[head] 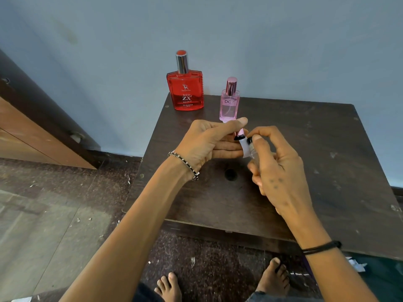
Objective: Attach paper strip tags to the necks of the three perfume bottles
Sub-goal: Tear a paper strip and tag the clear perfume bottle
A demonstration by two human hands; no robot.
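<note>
Aloft, bottle (253, 151) and cap (240, 134) in hands (209, 142) (278, 171)

Blue-grey wall (283, 40) at twelve o'clock; scuffed dark table (327, 149) at three; speckled floor (54, 214) at seven; wooden cabinet (26, 131) at nine.

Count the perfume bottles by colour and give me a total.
Red bottle: 1
Pink bottle: 1
Clear bottle, gripped in the right hand: 1
Total: 3
Not counted: the small pink tube pinched in the left hand.
</note>
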